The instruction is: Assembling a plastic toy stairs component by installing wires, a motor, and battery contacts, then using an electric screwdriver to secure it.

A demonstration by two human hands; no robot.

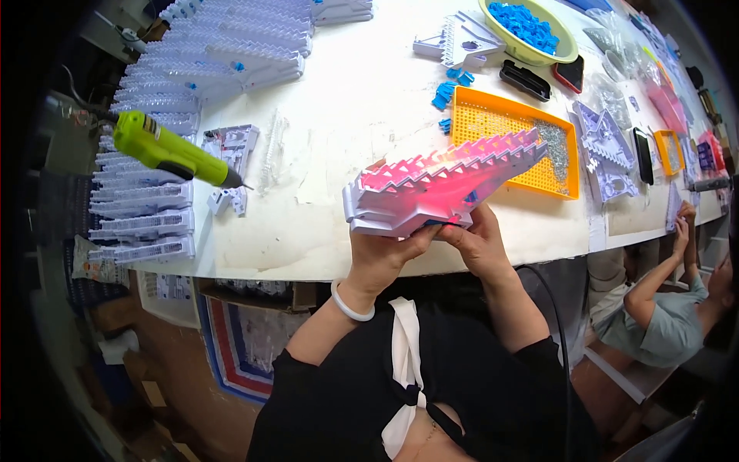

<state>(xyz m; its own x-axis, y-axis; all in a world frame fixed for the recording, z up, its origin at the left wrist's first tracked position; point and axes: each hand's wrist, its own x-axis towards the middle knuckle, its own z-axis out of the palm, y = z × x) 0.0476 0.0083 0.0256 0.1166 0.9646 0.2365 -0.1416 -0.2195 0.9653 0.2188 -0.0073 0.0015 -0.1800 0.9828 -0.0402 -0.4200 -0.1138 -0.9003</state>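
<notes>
Between both hands I hold up a pale lilac plastic part [431, 189] with zigzag toothed edges; its inside glows pink. My left hand [389, 258] grips its lower left side, with a white bangle on that wrist. On the lower right, my right hand [481, 245] closes round it, and both thumbs meet at the bottom edge near a small blue piece. Most fingers are hidden behind the part. A green electric screwdriver [165, 150] hangs to the left over the table, its bit pointing right, apart from my hands.
Stacks of similar toothed parts [154, 200] fill the left side. Behind my hands are a yellow basket [493, 115] with small metal screws, a bowl [566, 52] of blue pieces, and a black case [525, 81]. Phones lie further right. A co-worker [654, 316] sits at the right.
</notes>
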